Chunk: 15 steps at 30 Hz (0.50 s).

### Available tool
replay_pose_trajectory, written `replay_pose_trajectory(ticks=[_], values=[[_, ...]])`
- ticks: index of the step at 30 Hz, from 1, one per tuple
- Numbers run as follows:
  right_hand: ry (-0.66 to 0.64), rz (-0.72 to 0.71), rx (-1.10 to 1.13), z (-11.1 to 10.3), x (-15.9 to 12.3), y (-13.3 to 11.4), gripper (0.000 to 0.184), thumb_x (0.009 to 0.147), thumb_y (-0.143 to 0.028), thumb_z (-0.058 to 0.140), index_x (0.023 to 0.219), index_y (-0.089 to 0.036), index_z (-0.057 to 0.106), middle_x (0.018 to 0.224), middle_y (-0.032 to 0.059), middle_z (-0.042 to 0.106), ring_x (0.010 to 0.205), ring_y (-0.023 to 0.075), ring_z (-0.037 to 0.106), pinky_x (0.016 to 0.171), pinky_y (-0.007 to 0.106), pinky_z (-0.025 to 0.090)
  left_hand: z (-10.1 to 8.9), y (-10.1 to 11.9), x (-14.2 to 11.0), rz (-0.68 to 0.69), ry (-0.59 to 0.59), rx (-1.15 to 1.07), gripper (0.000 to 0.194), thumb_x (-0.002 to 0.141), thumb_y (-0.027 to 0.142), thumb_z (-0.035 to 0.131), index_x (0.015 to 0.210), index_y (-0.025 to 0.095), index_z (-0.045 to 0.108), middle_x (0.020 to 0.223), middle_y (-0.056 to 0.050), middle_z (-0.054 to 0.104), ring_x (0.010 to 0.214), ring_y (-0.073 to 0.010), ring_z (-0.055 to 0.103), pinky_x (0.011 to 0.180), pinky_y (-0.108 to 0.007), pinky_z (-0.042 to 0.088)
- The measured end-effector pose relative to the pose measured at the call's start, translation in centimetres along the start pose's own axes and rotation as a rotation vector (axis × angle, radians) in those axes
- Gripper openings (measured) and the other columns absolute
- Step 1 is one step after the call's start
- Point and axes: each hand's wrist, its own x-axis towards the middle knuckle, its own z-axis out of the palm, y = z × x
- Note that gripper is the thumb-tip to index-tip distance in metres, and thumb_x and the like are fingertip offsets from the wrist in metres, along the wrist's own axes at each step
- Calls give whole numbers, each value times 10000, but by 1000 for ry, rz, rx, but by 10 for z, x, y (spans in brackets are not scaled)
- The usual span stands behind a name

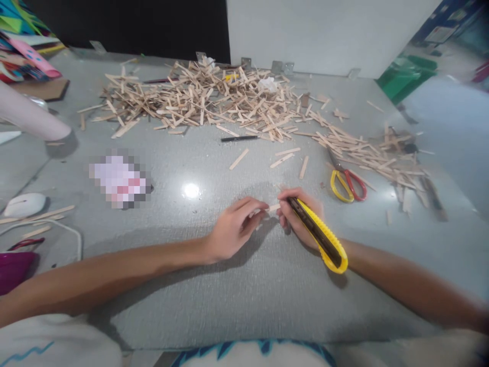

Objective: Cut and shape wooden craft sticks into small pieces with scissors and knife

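My left hand (239,224) is closed in a pinch on one end of a short wooden craft stick (273,208), just above the grey table. Against the stick's other end is my right hand (301,216), its fingers wrapped round a yellow and black utility knife (319,232). The knife's handle slants down toward my right wrist. Its blade tip is hidden or too small to make out. Beyond my hands lie a few loose craft sticks (282,160) and a black pen (239,138).
A large heap of craft sticks (198,99) spreads along the back, trailing right. Scissors with red and yellow handles (347,184) lie right of my hands. At left are a blurred-out item (120,178), a white mouse (25,205) and a pale cylinder (34,114).
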Motion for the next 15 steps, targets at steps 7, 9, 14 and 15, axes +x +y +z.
replay_pose_trajectory(ticks=[7, 9, 14, 15], values=[[-38, -8, -37, 2, 0, -3, 155, 1084, -404, 662, 1098, -252, 692, 685, -43, 704, 496, 114, 664, 512, 231, 562, 4, -3, -3, 103, 130, 157, 124, 1103, 194, 606, 1079, 204, 727, 1080, -65, 783, 1005, -188, 737, 870, -323, 611], [-48, -2, -23, 2, 0, -2, 147, 1087, -394, 659, 1104, -252, 692, 687, -44, 705, 495, 112, 666, 507, 226, 556, 4, -4, -4, 134, 158, 182, 114, 1092, 175, 623, 1069, 202, 732, 1085, -62, 774, 998, -183, 728, 859, -313, 609], [-66, 3, -21, 1, 0, -1, 145, 1093, -389, 652, 1115, -251, 691, 674, -45, 702, 500, 114, 672, 513, 223, 552, 5, -6, -8, 189, 177, 257, 133, 1078, 132, 624, 1074, 210, 732, 1124, -62, 741, 994, -174, 722, 839, -298, 601], [-68, 3, -22, 1, 0, -1, 151, 1093, -393, 652, 1116, -249, 691, 670, -46, 699, 500, 115, 671, 514, 224, 553, 5, -6, -8, 201, 176, 270, 138, 1079, 129, 620, 1084, 213, 729, 1123, -60, 738, 992, -173, 722, 838, -298, 600]])
